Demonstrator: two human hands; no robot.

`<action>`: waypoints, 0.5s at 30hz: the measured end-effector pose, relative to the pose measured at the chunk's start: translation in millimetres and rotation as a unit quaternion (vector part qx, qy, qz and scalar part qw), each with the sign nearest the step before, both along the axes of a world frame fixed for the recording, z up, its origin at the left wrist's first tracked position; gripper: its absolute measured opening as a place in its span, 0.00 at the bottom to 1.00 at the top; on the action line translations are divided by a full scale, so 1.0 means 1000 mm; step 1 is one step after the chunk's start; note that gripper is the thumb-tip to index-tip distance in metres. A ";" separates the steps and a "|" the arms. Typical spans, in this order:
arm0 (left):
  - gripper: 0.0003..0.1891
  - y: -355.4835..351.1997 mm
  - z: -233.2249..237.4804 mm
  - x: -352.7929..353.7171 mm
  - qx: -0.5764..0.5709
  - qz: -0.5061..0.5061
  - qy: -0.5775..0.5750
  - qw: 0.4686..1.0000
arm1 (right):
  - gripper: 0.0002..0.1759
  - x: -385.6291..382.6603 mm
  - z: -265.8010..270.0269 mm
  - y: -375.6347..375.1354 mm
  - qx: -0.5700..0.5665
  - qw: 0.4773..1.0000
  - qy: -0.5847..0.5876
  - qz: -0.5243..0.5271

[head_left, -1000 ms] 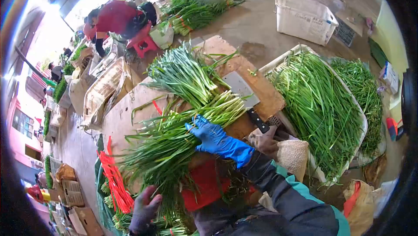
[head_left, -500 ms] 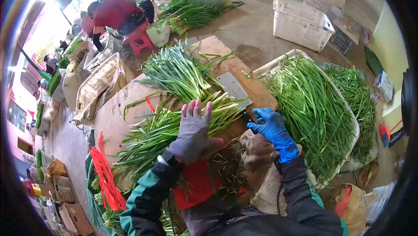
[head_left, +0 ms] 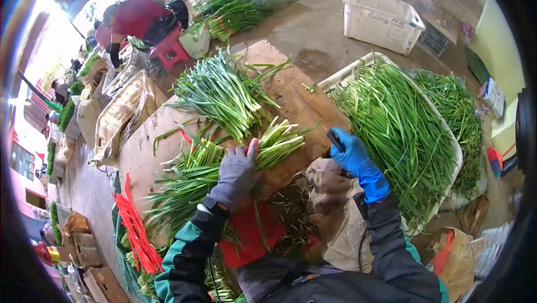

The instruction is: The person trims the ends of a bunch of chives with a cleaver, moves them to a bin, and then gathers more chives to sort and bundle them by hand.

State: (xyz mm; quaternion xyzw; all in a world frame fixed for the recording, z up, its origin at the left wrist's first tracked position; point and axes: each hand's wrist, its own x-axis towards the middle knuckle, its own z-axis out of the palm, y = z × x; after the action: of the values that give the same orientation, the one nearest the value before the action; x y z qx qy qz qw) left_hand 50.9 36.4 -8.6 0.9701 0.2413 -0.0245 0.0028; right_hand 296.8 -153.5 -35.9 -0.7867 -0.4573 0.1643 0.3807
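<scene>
My left hand (head_left: 236, 173), in a grey knitted glove, is closed round a bunch of garlic chives (head_left: 279, 145) lying on the wooden board (head_left: 313, 107). The pale cut ends of the bunch point right. A second bunch of chives (head_left: 221, 93) rests just beyond it. In a blue rubber glove, my right hand (head_left: 353, 157) grips the black handle of a cleaver (head_left: 335, 140) by the board's right edge. Its blade is hardly visible from this angle. Red ties (head_left: 134, 225) hang at the board's left edge.
On the right stands a white crate (head_left: 456, 149) heaped with long chives (head_left: 397, 135). Scraps (head_left: 288, 205) lie below the board near my lap. Farther off are a white bin (head_left: 380, 20), a chive pile (head_left: 235, 9), a red stool (head_left: 169, 51) and a bending person (head_left: 137, 20).
My right hand has lifted and turned the cleaver, so its flat blade no longer shows over the board. My left hand has gone from spread fingers to wrapped round the bunch.
</scene>
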 end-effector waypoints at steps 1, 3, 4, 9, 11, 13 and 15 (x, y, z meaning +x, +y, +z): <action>0.53 -0.004 -0.003 -0.002 0.016 -0.003 -0.007 1.000 | 0.31 -0.001 0.000 -0.007 0.034 0.999 0.006 -0.018; 0.53 -0.011 -0.002 -0.005 0.033 -0.002 0.005 0.999 | 0.31 -0.001 0.009 -0.015 0.081 0.995 0.047 -0.011; 0.53 -0.015 0.001 -0.006 0.049 -0.002 0.019 0.999 | 0.31 -0.003 0.016 -0.017 0.128 0.988 0.090 -0.004; 0.47 -0.019 0.012 -0.007 0.057 -0.025 0.005 0.998 | 0.29 -0.032 0.008 -0.024 0.052 0.983 0.121 0.126; 0.48 -0.022 0.018 -0.008 0.067 -0.027 0.007 0.997 | 0.28 -0.036 0.008 -0.022 0.052 0.987 0.094 0.120; 0.49 -0.026 0.021 -0.009 0.064 -0.027 0.009 0.998 | 0.28 -0.038 0.018 -0.022 0.078 0.989 0.058 0.110; 0.50 -0.030 0.026 -0.008 0.050 -0.035 0.021 0.998 | 0.28 -0.040 0.030 -0.024 0.052 0.992 0.081 0.083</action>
State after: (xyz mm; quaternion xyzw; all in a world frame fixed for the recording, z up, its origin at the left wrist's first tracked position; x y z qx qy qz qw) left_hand 42.7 6.3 17.0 0.9761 0.2083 -0.0328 -0.0516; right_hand 256.9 -178.0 -6.1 -0.7092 -0.4964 0.2344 0.4424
